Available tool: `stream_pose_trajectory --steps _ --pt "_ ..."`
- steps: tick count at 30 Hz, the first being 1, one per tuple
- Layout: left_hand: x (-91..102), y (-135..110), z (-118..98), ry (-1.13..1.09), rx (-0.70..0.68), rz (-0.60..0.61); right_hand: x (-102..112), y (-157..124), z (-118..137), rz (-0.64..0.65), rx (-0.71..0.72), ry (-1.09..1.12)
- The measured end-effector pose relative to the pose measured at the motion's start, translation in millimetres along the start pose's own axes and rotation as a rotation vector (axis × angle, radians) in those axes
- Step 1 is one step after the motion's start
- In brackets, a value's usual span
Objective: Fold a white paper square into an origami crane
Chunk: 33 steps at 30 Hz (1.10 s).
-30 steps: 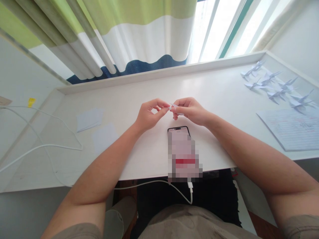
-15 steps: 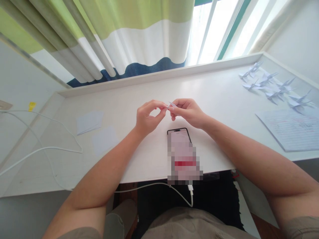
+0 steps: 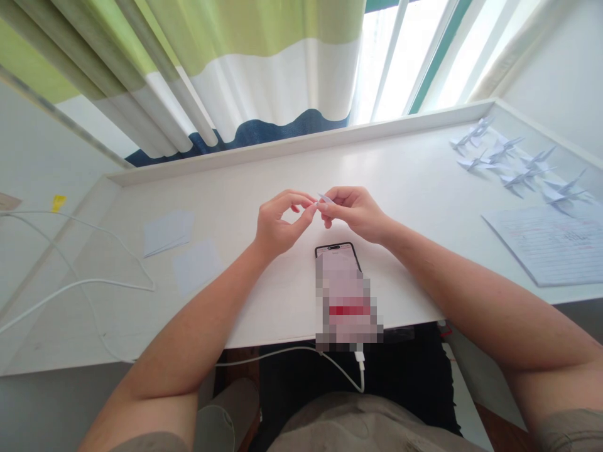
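Note:
Above the middle of the white desk, both hands meet at a small folded piece of white paper [image 3: 325,199]. My left hand [image 3: 281,220] pinches its left tip between thumb and forefinger. From the other side, my right hand [image 3: 353,210] grips the paper's body, and those fingers cover most of it. Just below the hands lies a phone [image 3: 336,267] with a blurred screen. Several folded white paper cranes [image 3: 521,176] stand at the far right of the desk. To the left, white paper sheets [image 3: 167,231] lie flat, with another pale sheet [image 3: 198,263] close by.
A white cable [image 3: 360,367] runs from the phone's lower end below the desk's front edge. More white cable [image 3: 108,280] loops over the desk's left side. Lined, written paper [image 3: 551,248] lies at the right. A raised rim [image 3: 301,147] borders the back, before a curtain [image 3: 282,75].
My left thumb and forefinger have shifted very slightly at the paper's tip. The right hand keeps its hold, and the things on the desk stay in place.

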<state>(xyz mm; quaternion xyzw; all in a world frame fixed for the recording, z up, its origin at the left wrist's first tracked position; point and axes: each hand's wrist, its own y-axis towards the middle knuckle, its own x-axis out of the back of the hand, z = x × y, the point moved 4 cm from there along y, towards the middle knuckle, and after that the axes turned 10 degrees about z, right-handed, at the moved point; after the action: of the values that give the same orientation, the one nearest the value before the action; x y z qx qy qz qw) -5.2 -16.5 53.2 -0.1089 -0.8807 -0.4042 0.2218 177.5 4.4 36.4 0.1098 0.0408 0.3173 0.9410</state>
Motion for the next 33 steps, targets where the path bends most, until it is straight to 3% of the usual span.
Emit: stream_pose_trajectory --steps 4,8,21,33 --pt "-0.4 0.0 3.9 -0.144 0.115 -0.006 0.0 -0.7 -0.2 0.011 -0.009 -0.004" --pt "-1.1 0.2 6.4 -0.195 0.145 0.046 1.6 -1.0 -0.9 0.013 -0.001 -0.015" --pt "3.4 1.9 4.3 0.038 -0.091 0.040 1.3 -1.1 0.6 0.048 -0.021 0.019" --pt "4.9 1.7 12.5 0.000 0.020 0.115 3.6 -0.9 -1.8 0.096 -0.068 0.030"
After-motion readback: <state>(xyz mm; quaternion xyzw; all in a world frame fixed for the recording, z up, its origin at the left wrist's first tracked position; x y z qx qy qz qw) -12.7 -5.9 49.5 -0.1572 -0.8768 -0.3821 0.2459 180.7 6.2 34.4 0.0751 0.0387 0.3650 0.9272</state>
